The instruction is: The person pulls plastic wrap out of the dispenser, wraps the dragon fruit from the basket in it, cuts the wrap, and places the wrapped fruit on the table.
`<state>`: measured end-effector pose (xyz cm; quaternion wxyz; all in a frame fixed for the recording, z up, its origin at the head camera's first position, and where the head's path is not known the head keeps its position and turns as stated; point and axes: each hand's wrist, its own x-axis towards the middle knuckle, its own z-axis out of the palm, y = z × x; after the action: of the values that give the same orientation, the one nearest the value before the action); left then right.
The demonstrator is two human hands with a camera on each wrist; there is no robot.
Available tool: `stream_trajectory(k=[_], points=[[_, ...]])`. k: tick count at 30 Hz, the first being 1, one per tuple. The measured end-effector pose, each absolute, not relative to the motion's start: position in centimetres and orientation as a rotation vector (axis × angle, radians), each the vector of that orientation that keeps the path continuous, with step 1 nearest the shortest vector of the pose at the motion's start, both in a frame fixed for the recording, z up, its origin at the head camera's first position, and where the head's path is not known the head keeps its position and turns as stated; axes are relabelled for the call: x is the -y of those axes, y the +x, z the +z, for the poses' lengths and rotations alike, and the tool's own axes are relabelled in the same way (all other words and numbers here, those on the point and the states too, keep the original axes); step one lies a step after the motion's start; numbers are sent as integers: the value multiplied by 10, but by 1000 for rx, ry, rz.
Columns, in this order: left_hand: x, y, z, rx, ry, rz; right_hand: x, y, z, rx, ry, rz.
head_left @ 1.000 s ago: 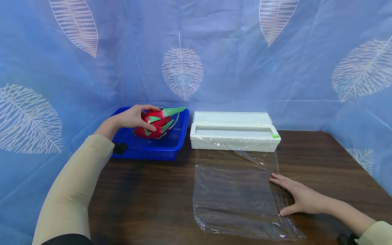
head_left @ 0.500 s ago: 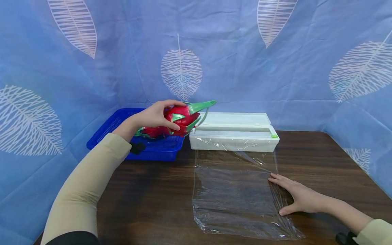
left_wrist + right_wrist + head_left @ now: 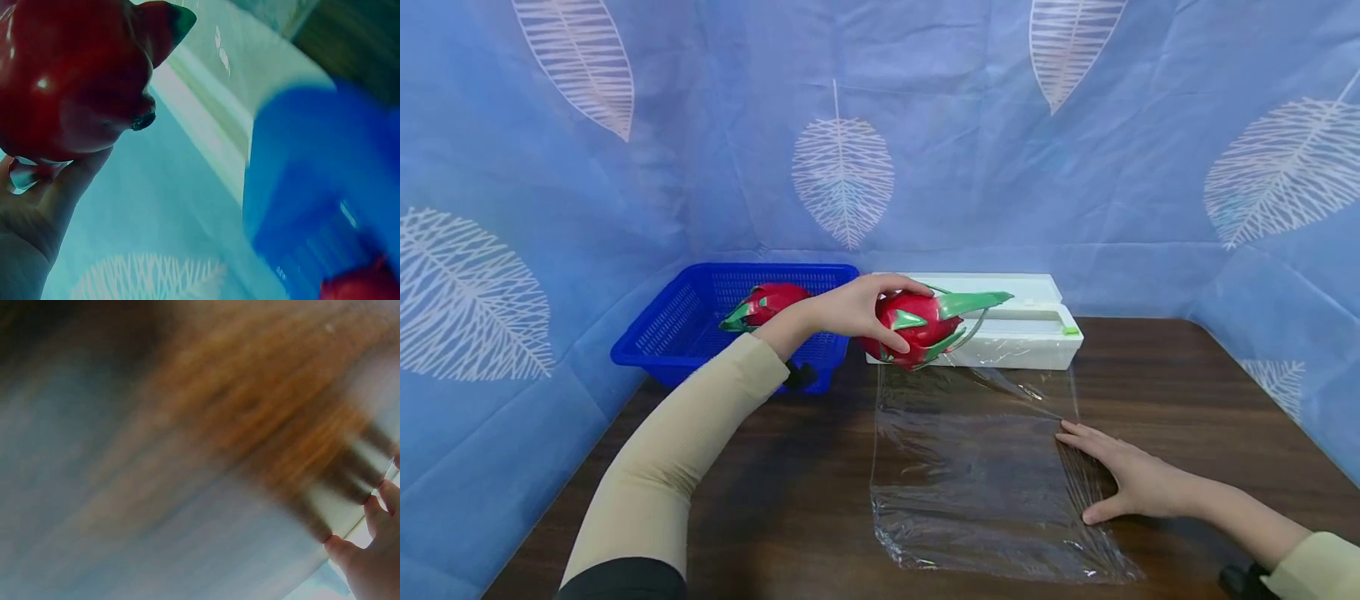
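My left hand [image 3: 857, 312] grips a red dragon fruit [image 3: 917, 325] with green leaf tips, held in front of the white box's left part. In the left wrist view the fruit [image 3: 69, 75] fills the upper left, with the thumb and fingers below it. A sheet of clear plastic wrap [image 3: 970, 492] runs from the box down over the table. My right hand [image 3: 1142, 479] rests on the wrap's right edge with its fingers spread. Fingertips touch the surface in the right wrist view, where the hand [image 3: 375, 556] shows at the lower right corner.
A blue basket [image 3: 647, 354] at the back left holds a second dragon fruit [image 3: 767, 302]. Beside it stands the white wrap box [image 3: 1030, 354], its lid [image 3: 1030, 287] raised. A blue leaf-patterned cloth [image 3: 940, 150] hangs behind the dark wooden table [image 3: 805, 517].
My left hand has lifted the dragon fruit out of the blue basket and carried it right, in front of the white box. My right hand has stayed on the wrap.
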<state>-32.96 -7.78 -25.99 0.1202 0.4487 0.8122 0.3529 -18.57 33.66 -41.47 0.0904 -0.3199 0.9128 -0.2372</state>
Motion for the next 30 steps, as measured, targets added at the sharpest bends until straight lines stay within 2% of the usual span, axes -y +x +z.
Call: stream_trajectory(k=[14,30], points=[[11,-315,-310,-2140,1328,1041,-334,-186,-409,-2697,-916,-716],[-4,-314,-331,-2107,1166,973,-336,-184,-411,-2729,-941,-684]])
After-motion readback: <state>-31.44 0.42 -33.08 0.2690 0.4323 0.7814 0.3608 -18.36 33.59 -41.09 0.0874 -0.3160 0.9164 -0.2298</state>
